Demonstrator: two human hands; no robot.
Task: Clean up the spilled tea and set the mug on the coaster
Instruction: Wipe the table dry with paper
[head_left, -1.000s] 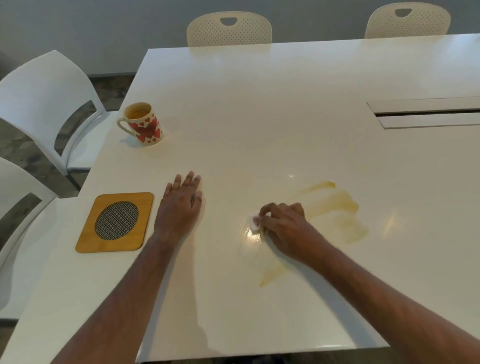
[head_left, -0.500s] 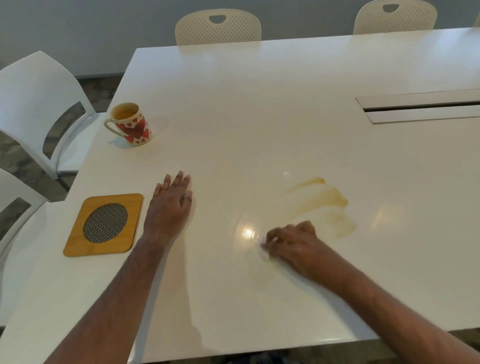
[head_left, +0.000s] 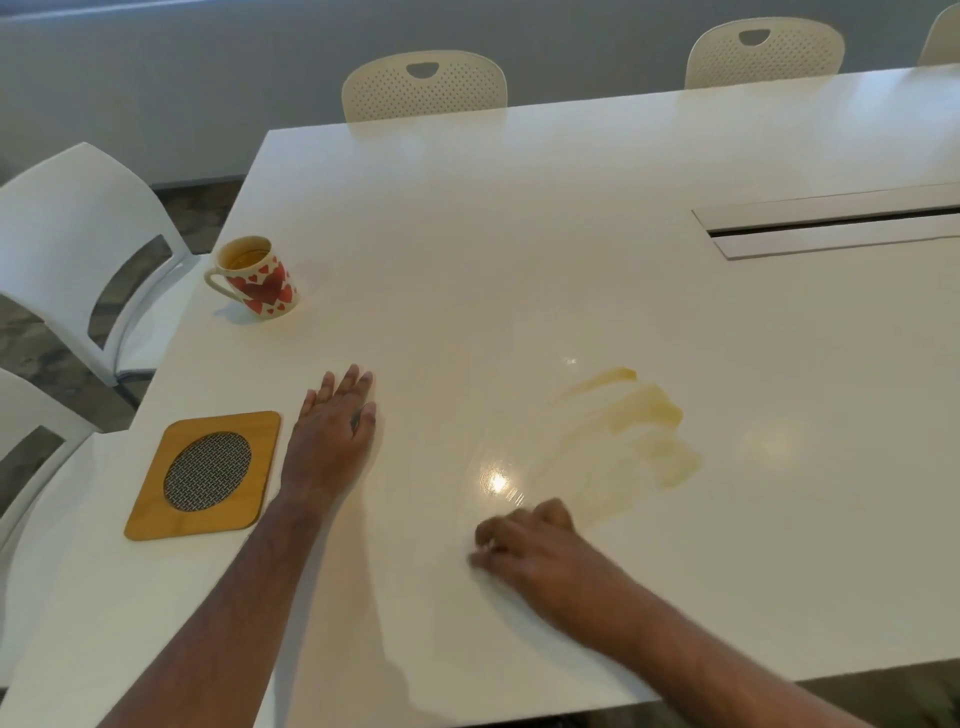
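Here, head view: left hand (head_left: 332, 441) flat, fingers straight, centre-left on glossy white table (head_left: 571, 234), likely bracing. Right hand (head_left: 530, 545) lower centre, blurred, fingers curled; cannot tell what's held. Amber tea smear (head_left: 639, 431) centre-right. Heart-patterned ceramic mug (head_left: 257, 280) upper left; square bamboo coaster (head_left: 205, 475) lower left, bare. No readable writing.

table (head_left: 571, 234): glossy, smooth | coaster (head_left: 156, 512): wood, mesh centre | mug (head_left: 257, 283): glazed ceramic

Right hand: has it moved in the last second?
Yes. The right hand has slid toward the person, away from the tea stain it was beside.
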